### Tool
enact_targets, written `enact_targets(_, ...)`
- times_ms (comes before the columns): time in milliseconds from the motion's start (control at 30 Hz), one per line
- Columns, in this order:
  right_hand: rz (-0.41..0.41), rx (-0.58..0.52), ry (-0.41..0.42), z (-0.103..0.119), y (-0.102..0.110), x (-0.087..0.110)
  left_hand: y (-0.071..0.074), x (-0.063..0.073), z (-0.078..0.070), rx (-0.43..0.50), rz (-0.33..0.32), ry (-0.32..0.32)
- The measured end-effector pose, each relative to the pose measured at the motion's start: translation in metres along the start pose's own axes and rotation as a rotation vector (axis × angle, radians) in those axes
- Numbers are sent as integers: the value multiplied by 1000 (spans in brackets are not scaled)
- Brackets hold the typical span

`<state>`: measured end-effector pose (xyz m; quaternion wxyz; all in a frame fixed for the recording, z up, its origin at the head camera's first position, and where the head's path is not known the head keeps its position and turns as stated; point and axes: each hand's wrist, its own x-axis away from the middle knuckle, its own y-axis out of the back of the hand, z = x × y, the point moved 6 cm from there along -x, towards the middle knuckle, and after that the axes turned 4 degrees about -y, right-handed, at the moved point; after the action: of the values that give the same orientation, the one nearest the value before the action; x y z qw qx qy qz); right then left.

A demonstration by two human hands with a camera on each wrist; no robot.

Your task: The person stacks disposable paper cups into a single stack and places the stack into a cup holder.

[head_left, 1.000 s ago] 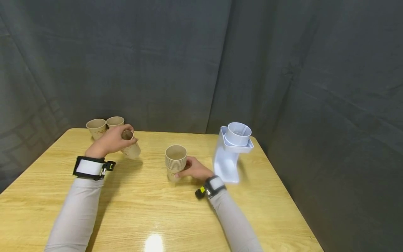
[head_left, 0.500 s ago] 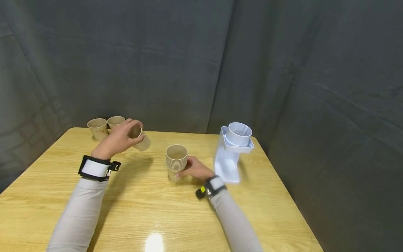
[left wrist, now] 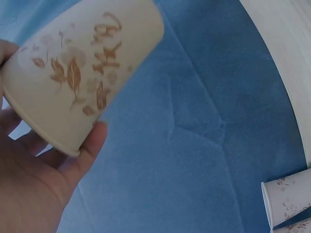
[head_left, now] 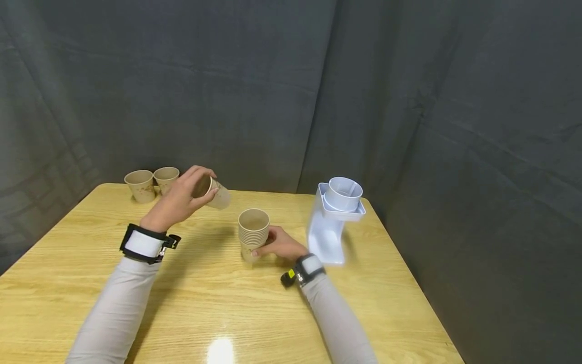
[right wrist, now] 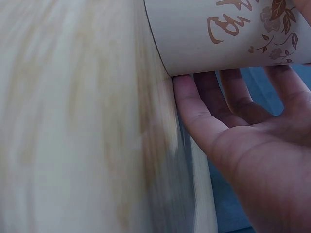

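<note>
My left hand [head_left: 179, 199] holds a single paper cup [head_left: 220, 196] by its rim, tilted, above the back of the table. In the left wrist view, the cup [left wrist: 92, 68] shows brown leaf prints and lettering, with the thumb and fingers around its rim end. At the middle of the table stands a nested stack of paper cups [head_left: 253, 235], upright. My right hand [head_left: 284, 245] grips this stack low on its right side. The right wrist view shows the right fingers curled about the lowest cup [right wrist: 209, 39], close to the tabletop.
Two paper cups, one on the left [head_left: 141, 188] and one beside it [head_left: 165, 177], stand upright at the back left. A white plastic stand with a round holder [head_left: 344, 194] is right of the stack. A dark curtain [head_left: 227, 91] hangs behind the wooden table [head_left: 218, 303].
My left hand has moved right and slightly back, carrying its cup away from the two standing cups and tilting it more. The right hand and the stack stay put.
</note>
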<state>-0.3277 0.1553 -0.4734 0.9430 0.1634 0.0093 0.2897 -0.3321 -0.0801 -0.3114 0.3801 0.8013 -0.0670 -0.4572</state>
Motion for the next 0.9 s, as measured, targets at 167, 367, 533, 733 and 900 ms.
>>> enact_targets(167, -5, 0, 4, -1, 2, 1, -1, -4, -9, 23, -47, -84)
enact_targets(367, -17, 30, 8, 1, 3, 4, -6, -7, -22, 67, -73, -163)
enact_targets(533, -5, 22, 1, 1, 4, 5, -8, -9, -37, 100, -94, -230)
enact_targets(733, 10, 18, 4, 18, 3, 16, -11, -10, -53, 92, -110, -295)
enact_targets(900, 8, 18, 14, 27, 4, 22, -17, -11, -59, 92, -83, -296)
